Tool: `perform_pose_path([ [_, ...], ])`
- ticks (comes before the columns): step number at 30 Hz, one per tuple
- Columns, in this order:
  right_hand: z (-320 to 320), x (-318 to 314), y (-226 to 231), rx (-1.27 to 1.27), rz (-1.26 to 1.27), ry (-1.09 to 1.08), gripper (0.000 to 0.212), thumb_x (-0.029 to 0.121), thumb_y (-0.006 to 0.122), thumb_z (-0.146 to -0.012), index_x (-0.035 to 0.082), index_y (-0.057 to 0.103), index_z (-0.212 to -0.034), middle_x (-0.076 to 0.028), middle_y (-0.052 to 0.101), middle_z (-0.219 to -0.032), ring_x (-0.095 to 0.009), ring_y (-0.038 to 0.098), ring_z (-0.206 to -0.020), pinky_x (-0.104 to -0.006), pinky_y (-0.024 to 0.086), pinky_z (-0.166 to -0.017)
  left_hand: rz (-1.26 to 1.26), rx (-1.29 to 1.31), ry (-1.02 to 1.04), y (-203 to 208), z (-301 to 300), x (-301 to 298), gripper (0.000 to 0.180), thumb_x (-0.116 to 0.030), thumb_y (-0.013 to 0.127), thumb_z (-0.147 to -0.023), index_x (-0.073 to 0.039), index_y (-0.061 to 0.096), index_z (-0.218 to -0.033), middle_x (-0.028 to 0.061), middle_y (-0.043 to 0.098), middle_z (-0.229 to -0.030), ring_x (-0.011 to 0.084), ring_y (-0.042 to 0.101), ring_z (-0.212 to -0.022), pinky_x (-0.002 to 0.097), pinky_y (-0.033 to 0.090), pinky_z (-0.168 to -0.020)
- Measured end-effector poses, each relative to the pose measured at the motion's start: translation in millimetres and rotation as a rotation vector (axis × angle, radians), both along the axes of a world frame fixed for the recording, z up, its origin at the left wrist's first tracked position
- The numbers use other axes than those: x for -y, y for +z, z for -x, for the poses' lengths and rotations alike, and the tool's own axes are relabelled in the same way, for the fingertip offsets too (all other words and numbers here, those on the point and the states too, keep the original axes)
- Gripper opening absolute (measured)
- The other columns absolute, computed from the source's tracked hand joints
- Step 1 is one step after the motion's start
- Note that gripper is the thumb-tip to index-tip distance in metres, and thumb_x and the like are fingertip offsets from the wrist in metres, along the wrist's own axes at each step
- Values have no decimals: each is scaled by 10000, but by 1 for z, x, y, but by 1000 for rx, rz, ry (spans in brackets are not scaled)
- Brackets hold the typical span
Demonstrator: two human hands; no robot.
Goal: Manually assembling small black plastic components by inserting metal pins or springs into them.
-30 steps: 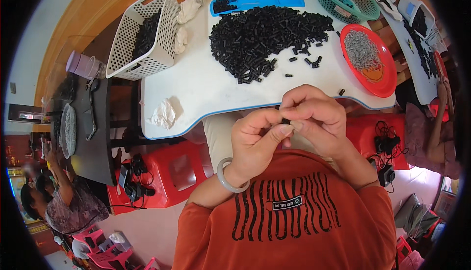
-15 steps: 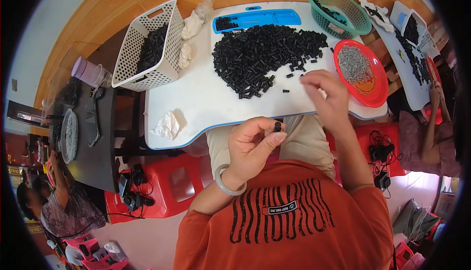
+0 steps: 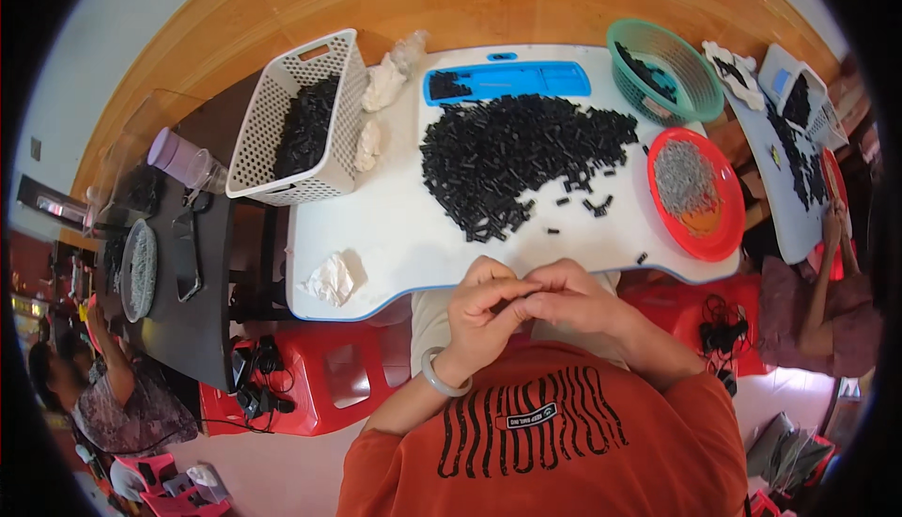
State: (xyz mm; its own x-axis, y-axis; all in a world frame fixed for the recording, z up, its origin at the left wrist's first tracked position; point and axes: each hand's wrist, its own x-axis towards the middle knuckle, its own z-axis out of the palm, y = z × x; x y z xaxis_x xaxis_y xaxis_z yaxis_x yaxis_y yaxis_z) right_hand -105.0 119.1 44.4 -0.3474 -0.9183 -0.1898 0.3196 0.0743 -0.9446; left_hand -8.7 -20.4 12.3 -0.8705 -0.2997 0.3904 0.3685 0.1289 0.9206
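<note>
My left hand (image 3: pixel 484 308), with a pale bangle (image 3: pixel 442 373) on its wrist, and my right hand (image 3: pixel 575 303) meet fingertip to fingertip in front of the table's near edge. Both are closed in a pinch. A half second ago a small black cylinder showed in my left fingers; now the fingers cover it. Whatever my right fingers pinch is hidden too. Beyond the hands lies a large heap of small black cylinders (image 3: pixel 526 155) on the white table (image 3: pixel 376 244). Single pieces are scattered at its near right side, one black piece (image 3: pixel 642 258) close to the edge.
A red plate (image 3: pixel 709 242) with small silvery metal parts (image 3: pixel 681 174) sits at the right, a green basket (image 3: pixel 631 85) behind it. A blue tray (image 3: pixel 536 78) lies behind the heap. A white perforated basket (image 3: pixel 338 155) and crumpled tissue (image 3: pixel 329 280) are left. Co-workers sit at both sides.
My right hand has come from over the table, near the red plate, down and left to meet my left hand. The view has tilted, so the table sits lower in the picture.
</note>
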Motion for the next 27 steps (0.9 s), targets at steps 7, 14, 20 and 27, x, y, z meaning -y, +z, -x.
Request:
perform_pose_path([
  [7,13,2,-32,237,-23,18,226,199,583,-850,10,620,-732,14,513,-605,-32,395,-502,-186,266,-444,-10,1,1,-13,8,3,124,-32,715,-710,-26,679,-829,15,541,-683,150,486,-668,261,386,-616],
  [14,11,6,-43,485,6,-104,141,108,605,-750,-8,606,-670,-7,484,-566,-72,397,-485,-223,296,-446,-26,-15,1,-14,13,-2,99,-19,714,-723,-31,683,-816,15,542,-674,138,480,-658,255,382,-592],
  [20,2,5,-40,467,56,-216,115,80,598,-756,-4,610,-677,5,484,-565,-65,391,-483,-211,302,-446,-47,12,-7,-17,12,-4,105,-20,710,-731,-30,683,-832,18,541,-678,131,489,-654,250,390,-589],
  [27,-1,0,-41,375,24,-204,194,188,603,-844,1,605,-792,-6,531,-673,-53,407,-527,-212,325,-468,-134,47,25,-14,14,-2,121,9,692,-729,-1,663,-847,48,569,-713,120,526,-661,239,418,-600],
])
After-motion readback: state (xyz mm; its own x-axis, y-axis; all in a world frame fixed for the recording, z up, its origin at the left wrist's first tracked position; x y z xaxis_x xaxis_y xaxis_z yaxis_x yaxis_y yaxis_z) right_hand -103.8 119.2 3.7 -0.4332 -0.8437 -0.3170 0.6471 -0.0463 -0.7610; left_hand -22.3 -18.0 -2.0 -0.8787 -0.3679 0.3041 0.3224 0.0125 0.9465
